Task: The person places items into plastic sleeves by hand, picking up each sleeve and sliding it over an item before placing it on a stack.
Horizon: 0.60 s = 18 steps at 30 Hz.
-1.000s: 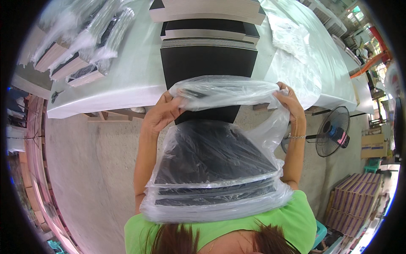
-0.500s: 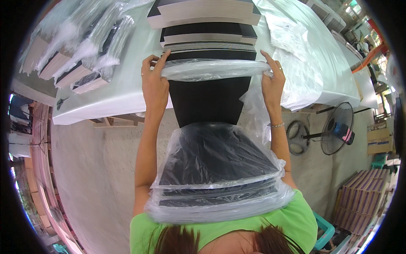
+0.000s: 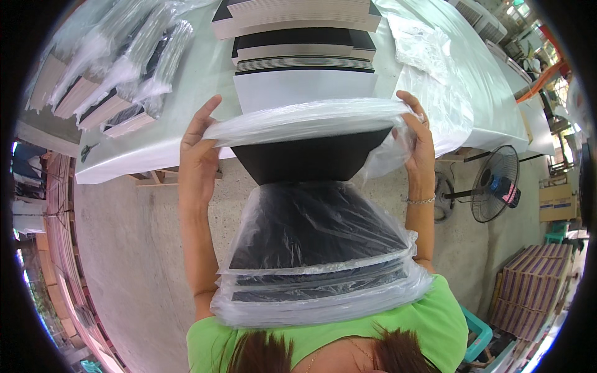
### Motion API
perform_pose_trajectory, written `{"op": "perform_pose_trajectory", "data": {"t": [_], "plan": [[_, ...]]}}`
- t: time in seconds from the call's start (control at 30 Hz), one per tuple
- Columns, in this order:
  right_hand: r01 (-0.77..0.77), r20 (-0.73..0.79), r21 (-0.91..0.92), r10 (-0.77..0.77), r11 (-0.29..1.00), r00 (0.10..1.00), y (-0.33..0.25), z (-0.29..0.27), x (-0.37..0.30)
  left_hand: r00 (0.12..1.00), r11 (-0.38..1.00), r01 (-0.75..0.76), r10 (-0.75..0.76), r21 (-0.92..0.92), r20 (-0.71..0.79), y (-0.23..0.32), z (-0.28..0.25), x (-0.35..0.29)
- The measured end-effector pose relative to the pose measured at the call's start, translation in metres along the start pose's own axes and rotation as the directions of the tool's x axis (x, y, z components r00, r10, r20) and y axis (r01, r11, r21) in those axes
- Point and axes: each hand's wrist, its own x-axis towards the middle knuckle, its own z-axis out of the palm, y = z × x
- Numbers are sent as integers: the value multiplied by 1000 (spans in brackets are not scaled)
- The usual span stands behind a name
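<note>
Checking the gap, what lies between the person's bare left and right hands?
In the head view, a bunched band of whitish, see-through plastic film lies between the left hand and right hand; a flat black sheet shows below it.

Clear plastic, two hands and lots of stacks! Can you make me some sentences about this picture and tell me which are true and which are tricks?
1. The left hand and right hand both touch clear plastic. True.
2. The bracelet is on the left wrist. False: it is on the right wrist.
3. The person's top is bright green. True.
4. The fan stands on the person's left. False: it stands on the right.
5. The stacks beyond the hands are red all over. False: they show black tops and pale sides.
</note>
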Motion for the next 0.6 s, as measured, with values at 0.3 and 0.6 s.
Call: {"op": "perform_pose_trajectory", "data": {"t": [0.3, 0.6], "plan": [[-637, 537, 251, 443, 729, 718, 51, -103, -42, 807, 806, 573, -526, -144, 266, -61, -59, -46], [-462, 189, -598, 675, 655, 713, 144, -148, -75, 821, 822, 569, -569, 8, 56, -247, -147, -83]]}}
